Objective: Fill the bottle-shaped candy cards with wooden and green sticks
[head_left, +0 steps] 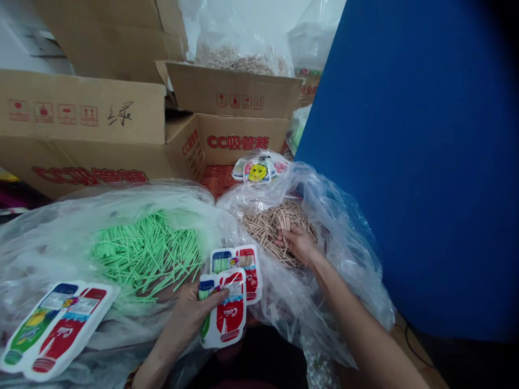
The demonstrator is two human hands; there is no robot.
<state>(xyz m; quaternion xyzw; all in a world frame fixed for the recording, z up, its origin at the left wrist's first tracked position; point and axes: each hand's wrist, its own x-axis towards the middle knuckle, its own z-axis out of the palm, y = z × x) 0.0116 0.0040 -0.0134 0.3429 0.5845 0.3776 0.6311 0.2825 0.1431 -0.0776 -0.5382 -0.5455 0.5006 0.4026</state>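
Packet in left hand points its long axis nearly straight ahead.

Overhead access to the green sticks is open; loose film of the left plastic bag surrounds them and can snag fingers. Entry to the brown sticks from the near side is occupied by the right hand. Between the piles, the left hand, with a Cola twin pack, obstructs the low route; the route above it is free. I note two fixed limits: the upright blue panel bars sideways travel to the right, and the printed cartons bar the rear.
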